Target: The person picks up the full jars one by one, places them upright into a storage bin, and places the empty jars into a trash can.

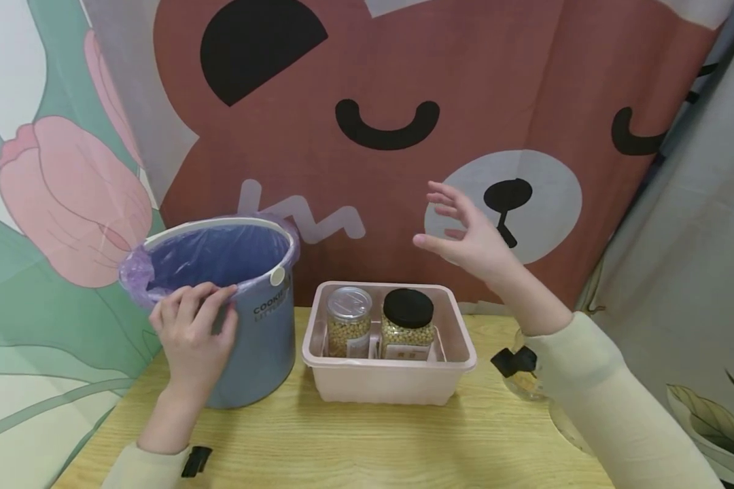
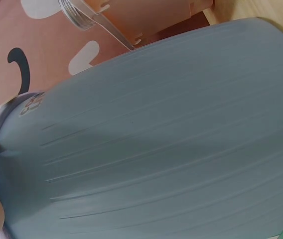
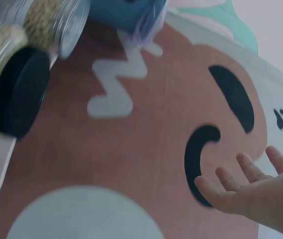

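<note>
A blue trash can [image 1: 259, 360] stands at the left, with a thin purple bag [image 1: 136, 275] lining it and folded over its rim. My left hand [image 1: 192, 333] grips the near side of that rim, fingers over the edge and thumb against the outer wall. In the left wrist view, the can's ribbed wall [image 2: 156, 139] fills most of the picture. My right hand [image 1: 471, 241] is raised in the air with fingers spread apart, holding nothing, above and to the right of a pink plastic basin [image 1: 385, 384]. The right wrist view shows its palm and fingers [image 3: 261, 194] against the curtain.
Inside the basin are a clear-lidded jar [image 1: 348, 333] and a black-lidded jar [image 1: 407, 322], both holding yellowish grains or beans. Clear glassware [image 1: 522, 390] stands at the right, partly behind my right sleeve. A bear-print curtain [image 1: 465, 68] hangs behind the wooden table [image 1: 367, 441].
</note>
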A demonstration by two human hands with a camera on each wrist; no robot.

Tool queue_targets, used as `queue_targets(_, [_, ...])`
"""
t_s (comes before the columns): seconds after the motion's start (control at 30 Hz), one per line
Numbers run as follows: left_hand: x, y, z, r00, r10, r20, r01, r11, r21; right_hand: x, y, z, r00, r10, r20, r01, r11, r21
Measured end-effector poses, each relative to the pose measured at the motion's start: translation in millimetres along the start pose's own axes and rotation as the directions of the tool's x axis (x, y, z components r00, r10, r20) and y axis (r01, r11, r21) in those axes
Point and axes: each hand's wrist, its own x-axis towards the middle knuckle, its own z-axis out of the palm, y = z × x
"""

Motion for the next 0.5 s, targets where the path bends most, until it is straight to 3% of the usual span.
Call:
queue_targets(0.27, [-0.8,0.3,0.5,1.0,0.003,-0.009,-0.003,1.0,0.003,-33,33,-48.6,0.993,0.076,-0.095,-0.08,0.996,-0.04])
queue_targets(0.5, [0.4,-0.4,0.8,1.0,-0.008,-0.019,0.008,1.0,-0.004,-66,79,-73.3,0.962,0.19,-0.199,-0.212,0.972,-0.098])
